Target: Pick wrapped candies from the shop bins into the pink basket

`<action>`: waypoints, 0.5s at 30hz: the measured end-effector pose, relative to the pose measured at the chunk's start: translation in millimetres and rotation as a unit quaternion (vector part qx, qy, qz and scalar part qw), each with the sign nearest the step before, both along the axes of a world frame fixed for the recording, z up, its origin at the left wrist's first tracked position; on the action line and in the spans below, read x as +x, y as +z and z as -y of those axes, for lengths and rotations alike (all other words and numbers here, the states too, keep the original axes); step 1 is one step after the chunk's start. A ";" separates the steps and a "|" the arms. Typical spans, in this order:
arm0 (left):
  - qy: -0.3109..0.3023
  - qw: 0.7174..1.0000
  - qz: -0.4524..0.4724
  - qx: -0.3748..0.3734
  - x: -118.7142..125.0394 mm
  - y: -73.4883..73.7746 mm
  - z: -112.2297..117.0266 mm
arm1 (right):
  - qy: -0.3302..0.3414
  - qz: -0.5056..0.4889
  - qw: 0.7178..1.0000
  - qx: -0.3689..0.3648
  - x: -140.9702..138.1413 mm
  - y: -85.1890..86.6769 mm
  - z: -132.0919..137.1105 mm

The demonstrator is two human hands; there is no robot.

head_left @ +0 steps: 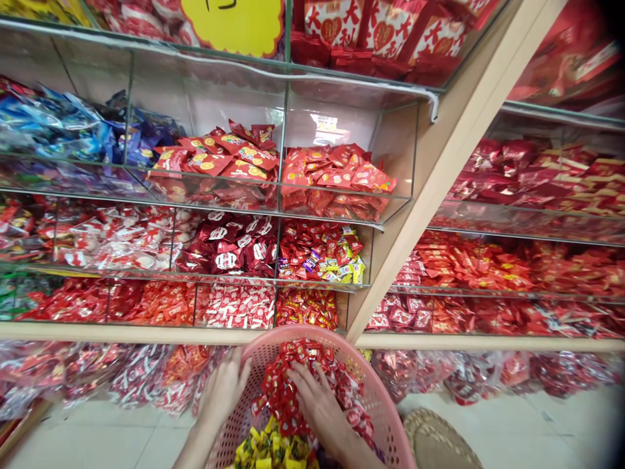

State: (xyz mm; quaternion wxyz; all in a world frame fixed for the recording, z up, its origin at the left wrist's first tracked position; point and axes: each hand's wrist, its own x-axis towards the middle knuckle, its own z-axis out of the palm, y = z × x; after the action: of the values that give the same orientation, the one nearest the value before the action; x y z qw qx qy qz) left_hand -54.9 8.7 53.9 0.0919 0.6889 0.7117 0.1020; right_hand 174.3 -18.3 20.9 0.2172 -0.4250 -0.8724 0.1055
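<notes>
A pink perforated plastic basket (pixel 390 410) stands below the shelves, with wrapped candies in it. At its left rim, my left hand (pixel 222 389) grips the edge, the thumb toward the inside. My right hand (pixel 319 407) lies on a heap of red-wrapped candies (pixel 280 384) in the basket. Its fingers are stretched and slightly apart, with the tips among the wrappers. Nearer to me in the same basket is a pile of yellow-wrapped candies (pixel 273 449). More red and white candies (pixel 359 417) lie along the right inner side.
Clear-fronted shelf bins hold red orange-print packets (pixel 244 159), blue packets (pixel 58 124), dark red packets (pixel 234 244) and mixed candies (pixel 319 251). A slanting wooden post (pixel 439 169) divides the shelves. Plastic bags of candy (pixel 146 378) sit underneath. A woven-edged tan object (pixel 434 440) is right of the basket.
</notes>
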 end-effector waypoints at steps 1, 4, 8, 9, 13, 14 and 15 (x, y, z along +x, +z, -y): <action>0.002 1.000 -0.001 -0.002 0.1 0.2 0.2 | 0.007 0.016 1.000 0.006 -0.7 -0.8 -1.8; 0.003 1.000 0.003 -0.001 -0.1 -0.1 0.2 | -0.004 0.042 0.999 0.019 -1.2 -3.6 -3.7; 0.002 1.000 0.013 0.009 -1.3 -2.3 -1.0 | -0.030 0.040 0.998 0.047 0.1 10.3 -1.8; 0.000 1.000 0.015 0.011 -1.6 -3.0 -1.3 | -0.027 0.032 0.997 0.061 0.8 20.0 -2.3; 0.002 1.000 0.014 0.010 -2.0 -4.8 -1.1 | -0.023 -0.008 0.991 0.134 7.5 84.9 -17.0; 0.003 1.000 0.013 0.011 -1.9 -4.8 -0.7 | -0.021 -0.020 0.988 0.149 10.3 105.4 -24.5; 0.002 1.000 0.012 0.011 -1.9 -4.5 -0.3 | -0.027 -0.033 0.986 0.163 13.7 126.2 -33.6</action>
State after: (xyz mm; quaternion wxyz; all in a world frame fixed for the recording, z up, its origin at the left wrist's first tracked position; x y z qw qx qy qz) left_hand -56.8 9.0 49.4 0.0929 0.6870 0.7110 0.1182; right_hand 188.0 15.3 147.2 0.3147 -0.4038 -0.8585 -0.0305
